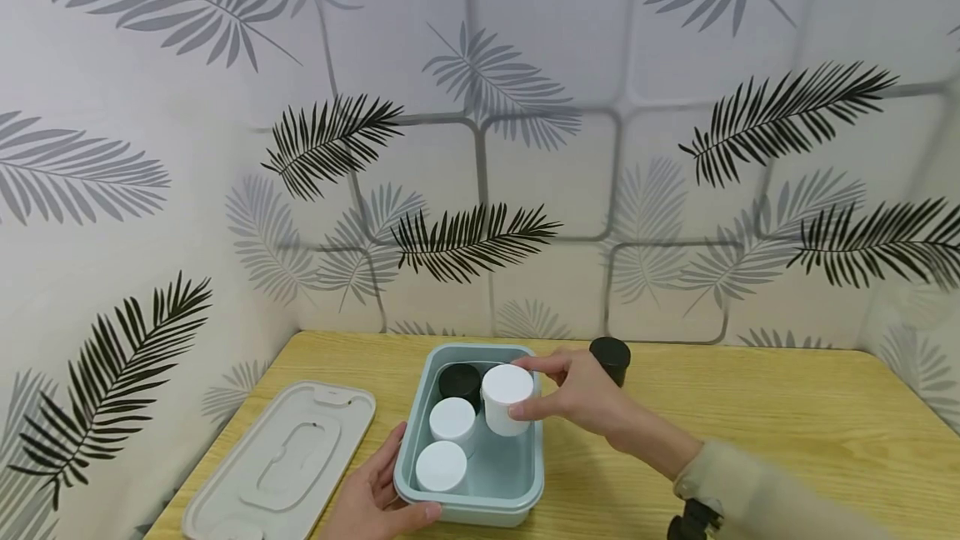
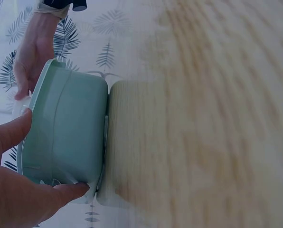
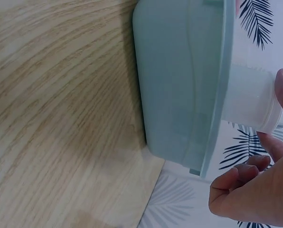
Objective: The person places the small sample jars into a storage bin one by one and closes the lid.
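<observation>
In the head view a pale green plastic box (image 1: pixel 501 515) stands on the wooden table. Two white-lidded jars (image 1: pixel 441 467) line its left side, with a black-lidded jar (image 1: pixel 460 382) behind them. My right hand (image 1: pixel 581 394) pinches a white jar (image 1: pixel 507 398) by its lid, thumb and fingers on opposite sides, over the box's back right part. In the right wrist view that held jar (image 3: pixel 250 97) shows above the box rim. My left hand (image 1: pixel 378 494) holds the box's near left corner, its thumb along the front; the left wrist view shows the fingers against the wall (image 2: pixel 68 128).
A pale grey lid (image 1: pixel 288 461) lies flat on the table (image 1: pixel 787 432) left of the box. Another black jar (image 1: pixel 611 357) stands behind my right hand, near the table's back edge. A leaf-patterned curtain (image 1: pixel 540 157) hangs behind the table.
</observation>
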Demonstrator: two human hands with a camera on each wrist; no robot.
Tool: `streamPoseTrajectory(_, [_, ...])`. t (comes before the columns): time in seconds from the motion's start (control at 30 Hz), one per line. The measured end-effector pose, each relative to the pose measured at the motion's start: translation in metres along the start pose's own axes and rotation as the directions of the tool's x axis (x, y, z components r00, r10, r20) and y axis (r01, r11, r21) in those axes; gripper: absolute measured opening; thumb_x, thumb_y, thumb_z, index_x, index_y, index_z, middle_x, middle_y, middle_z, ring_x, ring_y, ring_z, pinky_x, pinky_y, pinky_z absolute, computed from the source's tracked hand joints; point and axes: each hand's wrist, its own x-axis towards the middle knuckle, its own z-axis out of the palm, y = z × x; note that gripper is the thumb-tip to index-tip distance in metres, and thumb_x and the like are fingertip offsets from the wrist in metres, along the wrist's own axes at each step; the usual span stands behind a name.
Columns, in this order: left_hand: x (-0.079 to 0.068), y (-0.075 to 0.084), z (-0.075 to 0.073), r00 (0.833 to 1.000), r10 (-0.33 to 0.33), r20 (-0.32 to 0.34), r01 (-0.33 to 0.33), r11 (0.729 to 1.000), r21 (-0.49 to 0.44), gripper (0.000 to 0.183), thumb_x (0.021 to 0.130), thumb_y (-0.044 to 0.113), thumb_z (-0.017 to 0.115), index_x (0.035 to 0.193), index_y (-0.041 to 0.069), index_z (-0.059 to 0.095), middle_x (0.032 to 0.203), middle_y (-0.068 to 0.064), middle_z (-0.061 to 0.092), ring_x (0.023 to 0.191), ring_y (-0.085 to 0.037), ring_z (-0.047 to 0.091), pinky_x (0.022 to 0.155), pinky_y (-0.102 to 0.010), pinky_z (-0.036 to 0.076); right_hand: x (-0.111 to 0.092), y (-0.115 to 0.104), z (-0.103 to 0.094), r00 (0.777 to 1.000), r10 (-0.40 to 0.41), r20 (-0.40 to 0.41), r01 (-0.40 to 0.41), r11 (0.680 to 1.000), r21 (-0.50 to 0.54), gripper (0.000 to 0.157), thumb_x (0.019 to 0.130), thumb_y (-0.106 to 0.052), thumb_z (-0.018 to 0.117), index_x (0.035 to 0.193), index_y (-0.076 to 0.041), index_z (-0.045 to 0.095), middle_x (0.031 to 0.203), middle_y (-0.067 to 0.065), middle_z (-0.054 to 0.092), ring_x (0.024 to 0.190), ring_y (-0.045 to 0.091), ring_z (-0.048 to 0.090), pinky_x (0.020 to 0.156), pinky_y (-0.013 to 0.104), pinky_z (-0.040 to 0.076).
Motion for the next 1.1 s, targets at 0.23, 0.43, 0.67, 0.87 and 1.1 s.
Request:
streamPoseTrajectory(0.23, [0.000,-0.001,0.000,1.000,0.007,0.006,-0.007,1.000,-0.006,0.115,0.086,0.021,0.092,0.167,-0.002,0.014,0.166,-0.028,0.030,0.144,-0.042,0.046,0.107,-0.043,0.050,0.005,0.009,0.012,0.999,0.017,-0.027,-0.018,0.998,-0.053,0.062,0.073,-0.020,0.099,0.130,-0.007,0.077,0.104,0.006,0.063,0.132,0.033,0.053,0.113,0.055,0.040])
streamPoseTrajectory(0.43, [0.000,-0.001,-0.001,0.999,0.026,0.025,-0.025,1.000,-0.013,0.115,0.086,0.020,0.091,0.167,-0.002,0.013,0.166,-0.028,0.029,0.145,-0.042,0.045,0.108,-0.042,0.050,0.005,0.015,0.018,0.999,0.031,-0.044,-0.034,0.997,-0.073,0.062,0.071,-0.021,0.099,0.128,-0.009,0.078,0.106,0.004,0.064,0.129,0.031,0.051,0.113,0.057,0.038])
streamPoseTrajectory(0.67, [0.000,0.000,-0.001,1.000,0.023,0.020,-0.023,1.000,-0.008,0.116,0.086,0.021,0.092,0.167,-0.003,0.013,0.166,-0.028,0.029,0.145,-0.043,0.044,0.108,-0.042,0.050,0.005,0.017,0.022,0.997,0.029,-0.068,-0.033,0.997,-0.066,0.060,0.070,-0.019,0.100,0.125,-0.010,0.080,0.108,0.006,0.063,0.128,0.033,0.051,0.114,0.058,0.037])
streamPoseTrajectory(0.87, [0.000,-0.001,0.000,1.000,0.026,0.015,-0.026,1.000,-0.002,0.115,0.086,0.022,0.092,0.167,-0.003,0.014,0.166,-0.028,0.029,0.145,-0.042,0.045,0.107,-0.041,0.050,0.005,0.019,0.027,0.993,0.050,-0.109,-0.061,0.993,-0.104,0.061,0.066,-0.019,0.102,0.123,-0.010,0.081,0.096,0.007,0.058,0.125,0.037,0.055,0.108,0.054,0.044])
streamPoseTrajectory(1.1, [-0.001,0.000,0.001,1.000,0.026,0.006,-0.026,1.000,-0.003,0.114,0.086,0.021,0.091,0.167,-0.003,0.015,0.166,-0.028,0.030,0.144,-0.042,0.046,0.107,-0.042,0.050,0.003,0.020,0.030,0.987,0.100,-0.128,-0.119,0.982,-0.147,0.062,0.065,-0.021,0.104,0.122,-0.012,0.081,0.098,0.009,0.054,0.116,0.033,0.053,0.095,0.044,0.047])
